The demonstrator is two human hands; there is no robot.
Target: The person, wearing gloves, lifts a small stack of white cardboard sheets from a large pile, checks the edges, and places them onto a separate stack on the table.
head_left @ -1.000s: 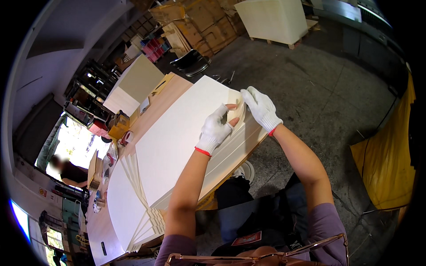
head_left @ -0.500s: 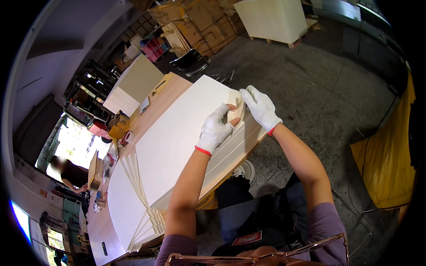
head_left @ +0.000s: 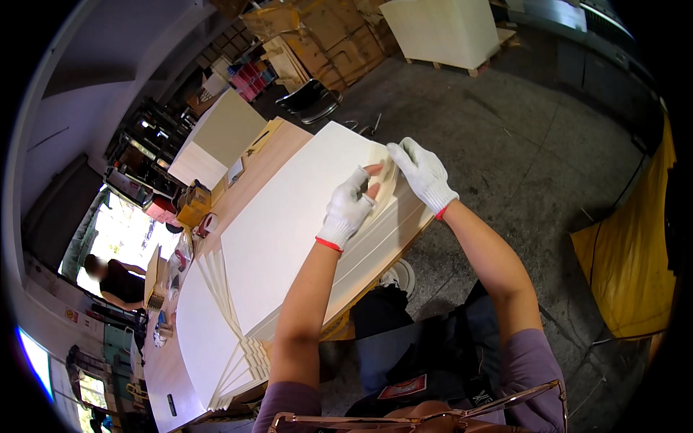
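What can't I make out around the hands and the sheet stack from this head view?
- Corner of the top sheet: covered by the left hand and right hand, so the grip is unclear.
- Sheet count in the stack: edges too fine to tell.
- Small items along the table's far side: too small and blurred.

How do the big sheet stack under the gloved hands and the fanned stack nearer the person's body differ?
The top stack lies squared, with its edges aligned; the fanned stack spreads out in steps. The left hand and right hand lift a corner of the top stack; no hand touches the fanned stack. Both are cream sheets on the wooden table.
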